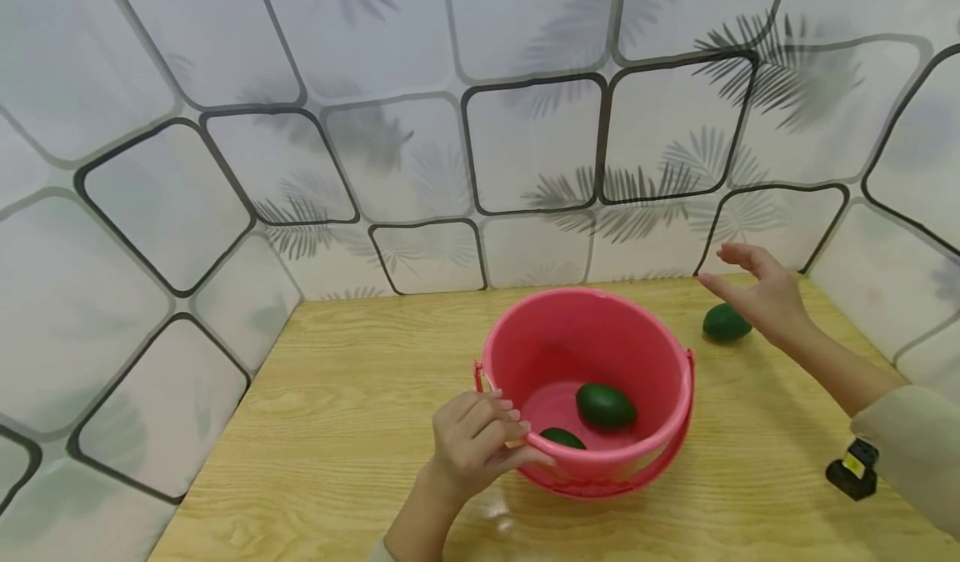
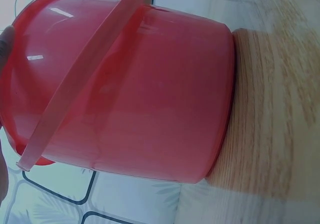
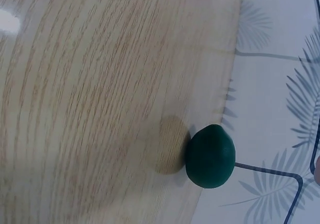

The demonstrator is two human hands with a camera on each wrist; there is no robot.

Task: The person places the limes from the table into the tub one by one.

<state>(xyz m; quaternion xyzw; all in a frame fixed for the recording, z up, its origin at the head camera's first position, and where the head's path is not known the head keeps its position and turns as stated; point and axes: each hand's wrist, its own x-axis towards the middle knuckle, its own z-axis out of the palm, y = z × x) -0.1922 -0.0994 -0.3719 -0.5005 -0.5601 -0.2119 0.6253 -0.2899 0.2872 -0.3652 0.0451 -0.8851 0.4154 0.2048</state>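
Observation:
A pink bucket (image 1: pixel 551 337) stands upright on the wooden table, its handle lowered over the near side. My left hand (image 1: pixel 474 441) grips the left front rim, thumb along the edge. In the left wrist view the bucket wall (image 2: pixel 165 98) fills most of the picture. Inside lie two dark green avocados, one in full sight (image 1: pixel 606 405) and another (image 1: pixel 562 438) partly hidden by the rim. My right hand (image 1: pixel 768 295) is raised with thumb and fingers spread, holding nothing. Just beneath it a third avocado (image 1: pixel 724 323) rests on the table, also visible in the right wrist view (image 3: pixel 210 157).
The table (image 1: pixel 337 403) reaches back to a wall covering (image 1: pixel 536 145) with a pattern of rounded frames and leaves, which also closes off both sides. Beside my right sleeve (image 1: pixel 907 445) is a small black device (image 1: pixel 852 469) with a yellow label.

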